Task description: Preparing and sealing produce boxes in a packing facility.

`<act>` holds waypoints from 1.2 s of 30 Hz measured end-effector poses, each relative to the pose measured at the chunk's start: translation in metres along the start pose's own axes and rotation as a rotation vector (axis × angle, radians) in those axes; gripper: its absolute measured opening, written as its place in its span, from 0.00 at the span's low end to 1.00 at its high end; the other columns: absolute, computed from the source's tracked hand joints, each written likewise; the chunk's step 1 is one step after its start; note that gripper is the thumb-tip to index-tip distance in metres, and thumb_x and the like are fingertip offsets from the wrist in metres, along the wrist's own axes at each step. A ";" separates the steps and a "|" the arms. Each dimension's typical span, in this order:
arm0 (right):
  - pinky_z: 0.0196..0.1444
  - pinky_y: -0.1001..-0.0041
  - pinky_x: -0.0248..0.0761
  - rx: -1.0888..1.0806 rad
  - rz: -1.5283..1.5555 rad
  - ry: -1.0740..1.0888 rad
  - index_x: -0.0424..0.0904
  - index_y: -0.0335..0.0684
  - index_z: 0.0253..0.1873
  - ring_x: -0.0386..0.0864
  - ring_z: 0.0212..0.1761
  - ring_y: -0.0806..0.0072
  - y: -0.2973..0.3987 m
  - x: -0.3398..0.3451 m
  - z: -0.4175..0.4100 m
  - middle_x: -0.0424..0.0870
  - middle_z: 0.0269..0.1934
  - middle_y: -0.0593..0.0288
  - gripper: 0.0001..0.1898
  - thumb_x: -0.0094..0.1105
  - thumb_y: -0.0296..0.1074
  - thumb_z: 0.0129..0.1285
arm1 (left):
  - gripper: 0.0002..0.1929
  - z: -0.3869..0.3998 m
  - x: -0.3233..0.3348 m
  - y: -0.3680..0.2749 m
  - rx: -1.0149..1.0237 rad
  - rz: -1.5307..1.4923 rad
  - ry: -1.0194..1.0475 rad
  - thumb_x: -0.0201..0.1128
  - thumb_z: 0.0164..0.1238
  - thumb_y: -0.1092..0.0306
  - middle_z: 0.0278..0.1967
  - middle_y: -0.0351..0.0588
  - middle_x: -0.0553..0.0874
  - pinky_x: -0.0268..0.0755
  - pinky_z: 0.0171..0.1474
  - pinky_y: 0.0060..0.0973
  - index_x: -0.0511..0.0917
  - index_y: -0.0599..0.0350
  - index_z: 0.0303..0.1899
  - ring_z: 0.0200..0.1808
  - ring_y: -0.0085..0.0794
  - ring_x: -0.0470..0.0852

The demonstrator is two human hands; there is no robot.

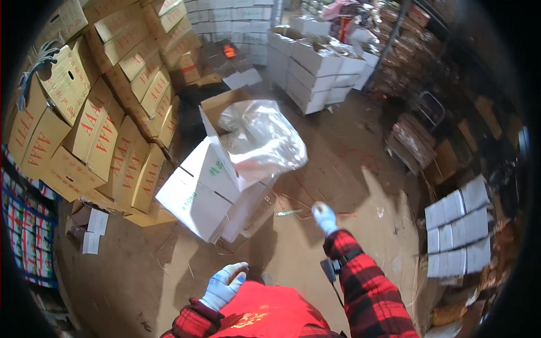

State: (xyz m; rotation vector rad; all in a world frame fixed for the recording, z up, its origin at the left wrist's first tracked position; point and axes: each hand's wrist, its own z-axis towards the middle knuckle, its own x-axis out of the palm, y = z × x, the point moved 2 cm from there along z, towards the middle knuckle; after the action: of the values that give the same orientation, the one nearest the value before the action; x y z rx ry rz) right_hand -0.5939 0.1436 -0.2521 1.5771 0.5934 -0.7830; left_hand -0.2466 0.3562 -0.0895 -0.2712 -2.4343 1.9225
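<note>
My left hand, in a light blue and white work glove, is near the front of my red apron. Its fingers are half curled with a gap to the thumb, and nothing is in them. My right hand, gloved alike, reaches forward over the floor; its fingers are too small and foreshortened to read. Before me stands an open white cardboard carton on top of other white cartons. A clear plastic liner bag bulges out over its right side. Both hands are apart from the carton.
Tan cartons are piled high on the left, with grey gloves on top. More lined white cartons stand at the back. White boxes are stacked at right, near a folding chair. Straps and scraps litter the floor.
</note>
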 end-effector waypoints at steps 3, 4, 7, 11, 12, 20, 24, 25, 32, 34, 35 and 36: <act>0.57 0.66 0.68 -0.117 -0.106 -0.192 0.77 0.40 0.53 0.77 0.53 0.57 0.124 -0.001 0.140 0.80 0.50 0.50 0.21 0.61 0.45 0.58 | 0.18 0.083 -0.026 0.025 -0.131 0.004 -0.107 0.58 0.68 0.65 0.48 0.49 0.82 0.69 0.57 0.23 0.74 0.63 0.56 0.52 0.28 0.79; 0.58 0.66 0.67 -0.172 -0.234 -0.203 0.76 0.40 0.55 0.75 0.55 0.57 0.155 0.003 0.176 0.79 0.51 0.50 0.24 0.62 0.47 0.57 | 0.20 0.114 -0.036 0.026 -0.145 0.090 -0.145 0.58 0.68 0.63 0.51 0.51 0.81 0.68 0.58 0.25 0.73 0.64 0.57 0.53 0.30 0.79; 0.60 0.64 0.66 -0.109 -0.377 -0.046 0.68 0.42 0.63 0.73 0.59 0.57 0.211 0.028 0.275 0.74 0.58 0.49 0.33 0.60 0.52 0.54 | 0.26 0.221 -0.073 0.055 -0.149 0.241 -0.269 0.57 0.68 0.55 0.56 0.57 0.77 0.65 0.61 0.30 0.70 0.67 0.59 0.59 0.39 0.76; 0.61 0.62 0.65 -0.314 -0.519 0.275 0.72 0.38 0.60 0.73 0.59 0.56 0.147 0.056 0.376 0.74 0.58 0.46 0.30 0.58 0.46 0.52 | 0.39 0.369 -0.061 0.040 -0.296 -0.015 -0.341 0.59 0.65 0.48 0.60 0.64 0.72 0.69 0.58 0.30 0.57 0.68 0.66 0.58 0.41 0.76; 0.58 0.62 0.67 -0.162 -0.514 0.444 0.76 0.37 0.54 0.76 0.55 0.54 0.162 0.076 0.379 0.78 0.52 0.45 0.25 0.57 0.44 0.52 | 0.39 0.389 -0.085 0.045 -0.328 0.004 -0.382 0.59 0.65 0.48 0.60 0.64 0.72 0.69 0.58 0.30 0.57 0.68 0.66 0.58 0.41 0.76; 0.37 0.64 0.74 -0.254 0.014 0.250 0.82 0.39 0.37 0.82 0.33 0.60 -0.064 -0.028 0.231 0.83 0.30 0.52 0.09 0.54 0.33 0.52 | 0.40 0.473 0.044 -0.002 -0.331 0.728 0.236 0.51 0.59 0.59 0.66 0.66 0.62 0.63 0.63 0.36 0.44 0.66 0.70 0.62 0.51 0.70; 0.28 0.65 0.71 0.477 -0.022 0.142 0.79 0.33 0.28 0.77 0.22 0.64 -0.180 -0.116 0.162 0.80 0.21 0.57 0.10 0.64 0.35 0.48 | 0.35 0.487 0.148 0.025 -0.365 0.536 0.460 0.45 0.59 0.68 0.63 0.65 0.67 0.65 0.61 0.38 0.48 0.67 0.69 0.57 0.52 0.75; 0.28 0.65 0.71 0.487 -0.027 0.159 0.79 0.33 0.28 0.77 0.22 0.64 -0.191 -0.131 0.163 0.80 0.21 0.57 0.10 0.64 0.35 0.48 | 0.35 0.498 0.171 0.029 -0.399 0.529 0.491 0.46 0.60 0.67 0.63 0.64 0.67 0.64 0.62 0.38 0.49 0.65 0.70 0.58 0.51 0.74; 0.23 0.68 0.64 0.591 -0.357 0.107 0.75 0.29 0.24 0.70 0.20 0.76 -0.308 -0.091 0.253 0.76 0.20 0.62 0.12 0.66 0.32 0.42 | 0.32 0.525 0.235 0.102 -0.328 0.289 0.235 0.52 0.63 0.57 0.63 0.59 0.69 0.58 0.66 0.34 0.59 0.59 0.67 0.64 0.48 0.68; 0.26 0.66 0.68 0.733 -0.418 0.213 0.76 0.25 0.29 0.72 0.21 0.69 -0.363 -0.070 0.292 0.78 0.23 0.58 0.14 0.65 0.33 0.43 | 0.26 0.514 0.229 0.112 -0.397 0.253 0.236 0.52 0.63 0.58 0.61 0.56 0.72 0.59 0.66 0.34 0.66 0.55 0.63 0.64 0.46 0.69; 0.26 0.66 0.68 0.728 -0.422 0.232 0.76 0.25 0.29 0.72 0.21 0.69 -0.383 -0.056 0.309 0.78 0.23 0.58 0.14 0.65 0.33 0.43 | 0.26 0.508 0.220 0.114 -0.492 0.254 0.235 0.52 0.63 0.57 0.60 0.56 0.73 0.60 0.65 0.34 0.67 0.56 0.62 0.63 0.46 0.69; 0.35 0.64 0.71 0.726 -0.440 0.287 0.80 0.27 0.34 0.78 0.30 0.61 -0.395 -0.039 0.325 0.81 0.30 0.50 0.18 0.63 0.39 0.44 | 0.26 0.495 0.208 0.130 -0.548 0.288 0.220 0.52 0.63 0.57 0.60 0.57 0.73 0.60 0.65 0.35 0.69 0.56 0.61 0.63 0.45 0.70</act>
State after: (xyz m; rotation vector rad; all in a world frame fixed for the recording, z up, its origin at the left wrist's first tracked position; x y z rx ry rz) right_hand -0.9658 -0.1145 -0.4938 2.2873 0.9535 -1.1982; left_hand -0.4996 -0.0598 -0.3501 -0.8345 -2.8260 1.1615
